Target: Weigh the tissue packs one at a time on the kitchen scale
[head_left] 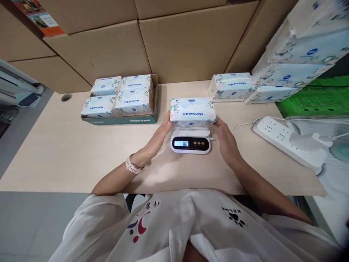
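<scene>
A tissue pack (pixel 193 112) with a blue floral print is over the white digital scale (pixel 191 146), whose lit display reads 0.0. My left hand (pixel 161 131) presses on the pack's left side, and my right hand (pixel 225 140) grips its right end. Together they hold it from both sides, with the fingertips partly hidden behind it. Whether the pack touches the weighing plate I cannot tell.
Several similar packs fill an open carton (pixel 120 120) at the left. More packs (pixel 286 78) are stacked at the right, beside a green crate (pixel 313 96). A white power strip (pixel 289 140) with cables lies at the right. Cardboard boxes (pixel 188 43) line the table's back.
</scene>
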The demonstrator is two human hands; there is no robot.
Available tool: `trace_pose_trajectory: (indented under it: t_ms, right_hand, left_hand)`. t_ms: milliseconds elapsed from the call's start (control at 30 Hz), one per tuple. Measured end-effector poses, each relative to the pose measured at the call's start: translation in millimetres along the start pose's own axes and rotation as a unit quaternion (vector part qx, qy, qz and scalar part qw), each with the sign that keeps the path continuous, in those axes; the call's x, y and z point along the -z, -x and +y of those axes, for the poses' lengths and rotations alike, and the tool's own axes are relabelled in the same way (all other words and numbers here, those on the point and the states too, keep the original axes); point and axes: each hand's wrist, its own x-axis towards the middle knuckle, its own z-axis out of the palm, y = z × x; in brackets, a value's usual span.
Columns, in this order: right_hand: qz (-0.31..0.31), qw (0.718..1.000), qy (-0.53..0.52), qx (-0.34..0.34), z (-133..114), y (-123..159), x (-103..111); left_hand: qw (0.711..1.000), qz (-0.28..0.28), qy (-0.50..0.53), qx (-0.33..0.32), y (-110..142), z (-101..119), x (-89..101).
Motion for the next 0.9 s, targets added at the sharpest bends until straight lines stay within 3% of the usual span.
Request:
trace_pose_trajectory:
  t_ms: [100,267,433,900]
  right_hand:
    - [0.08,0.996,-0.034,0.018,-5,-13,6]
    - [0.195,0.975,-0.1,0.041,-4,-23,0]
    - [0.191,0.976,-0.084,0.057,10,-10,-10]
    - [0.239,0.965,-0.09,0.067,16,-16,0]
  left_hand:
    - [0.998,0.025,-0.061,-0.013,2,-5,10.6]
    - [0.995,0.091,0.017,0.034,2,-18,21.9]
    - [0.995,0.084,0.043,0.033,5,-23,26.6]
    - [0.992,0.065,0.087,0.063,1,-16,40.4]
